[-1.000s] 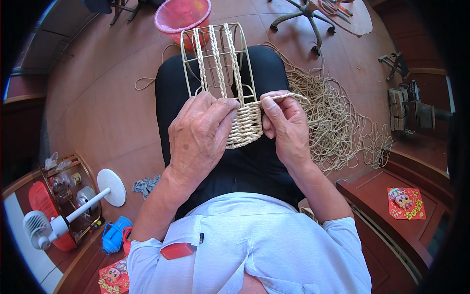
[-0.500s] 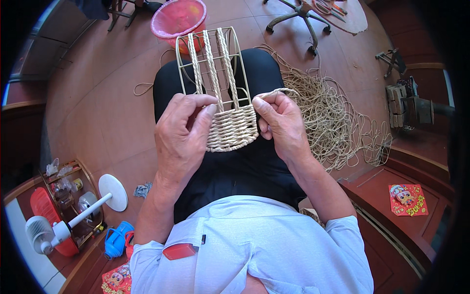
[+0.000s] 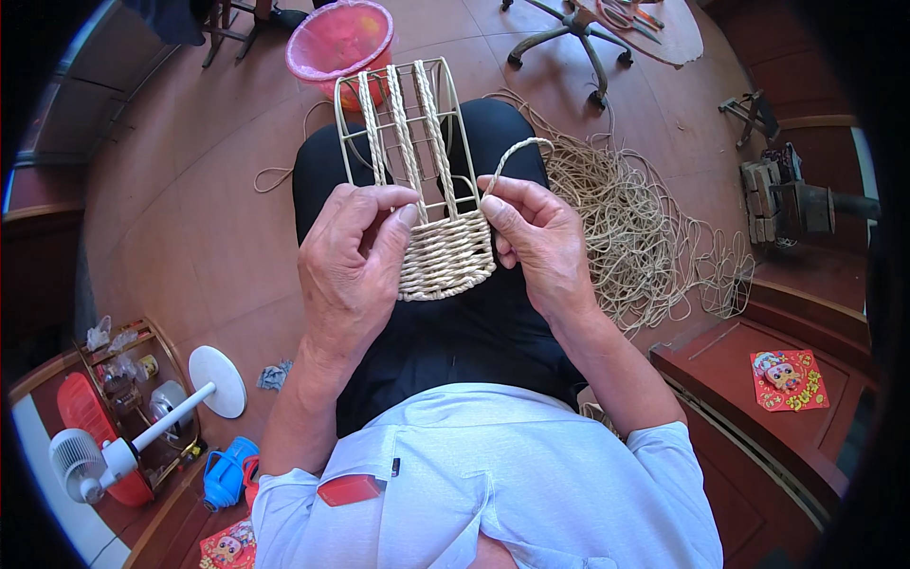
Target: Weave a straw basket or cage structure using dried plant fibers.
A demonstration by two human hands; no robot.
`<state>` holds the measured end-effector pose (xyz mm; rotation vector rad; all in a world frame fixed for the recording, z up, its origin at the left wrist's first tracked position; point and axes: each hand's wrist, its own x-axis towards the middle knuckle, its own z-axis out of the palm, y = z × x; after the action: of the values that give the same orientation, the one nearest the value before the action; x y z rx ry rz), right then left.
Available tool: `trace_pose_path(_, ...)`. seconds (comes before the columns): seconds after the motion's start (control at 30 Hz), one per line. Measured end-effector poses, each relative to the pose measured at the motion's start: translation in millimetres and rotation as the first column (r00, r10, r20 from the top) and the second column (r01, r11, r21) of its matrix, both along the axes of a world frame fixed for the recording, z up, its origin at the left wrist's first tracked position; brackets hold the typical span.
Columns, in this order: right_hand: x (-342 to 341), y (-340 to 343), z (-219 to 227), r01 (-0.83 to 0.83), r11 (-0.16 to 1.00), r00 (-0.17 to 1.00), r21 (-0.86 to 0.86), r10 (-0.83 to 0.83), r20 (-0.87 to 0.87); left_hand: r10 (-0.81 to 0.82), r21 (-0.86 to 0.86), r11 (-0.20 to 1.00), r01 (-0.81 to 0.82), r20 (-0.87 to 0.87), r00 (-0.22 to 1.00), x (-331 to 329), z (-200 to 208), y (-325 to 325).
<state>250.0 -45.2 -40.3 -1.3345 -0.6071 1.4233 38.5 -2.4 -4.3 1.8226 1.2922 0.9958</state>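
A half-woven basket (image 3: 444, 254) rests between my knees, its lower part covered in tight rows of twisted straw cord. Above the weave, the bare wire frame (image 3: 457, 114) stands up, with three cord-wrapped uprights running along it. My left hand (image 3: 353, 248) is closed at the basket's left side, thumb and forefinger at the top row of weave; its other fingers are partly hidden. At the right edge, my right hand (image 3: 542, 237) pinches a straw cord (image 3: 510, 154) between thumb and forefinger. The cord's loose length arches up and to the right from that pinch.
A large tangled heap of cord (image 3: 616, 228) lies on the floor to the right. Beyond the basket stand a pink bucket (image 3: 327, 40) and a wheeled chair base (image 3: 580, 33). A white fan (image 3: 166, 431) and a blue jug (image 3: 226, 474) are at the lower left.
The cord in my right hand has swung from lying nearly sideways to arching upward. My right fingertips have shifted slightly; my left hand stays at the basket's left side.
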Motion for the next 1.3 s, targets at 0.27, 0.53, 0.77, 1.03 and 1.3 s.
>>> trace_pose_path(0.27,-2.7,-0.8,-2.1,0.037,0.999,0.999,0.007,-0.037,0.016,-0.16,0.152,0.974,0.17,-0.073,0.984,21.0,1.7,17.4)
trace_pose_path(0.53,-5.8,-2.5,-8.3,0.071,0.998,0.997,0.003,-0.07,-0.016,-0.195,0.125,0.972,0.202,-0.061,0.979,28.7,5.3,29.5)
trace_pose_path(0.77,-11.8,-5.6,-10.0,0.117,0.989,0.99,0.092,-0.109,-0.087,-0.176,-0.003,0.984,0.176,-0.032,0.984,18.5,5.5,28.3)
trace_pose_path(1.03,-12.2,-8.7,-7.7,0.113,0.988,0.994,0.11,-0.112,-0.014,-0.179,-0.031,0.984,0.177,-0.082,0.98,13.3,7.0,21.4)
trace_pose_path(1.3,-21.6,-13.1,-10.1,0.141,0.977,0.972,0.163,-0.168,0.165,-0.191,0.036,0.98,0.194,-0.08,0.978,11.1,3.5,17.5)
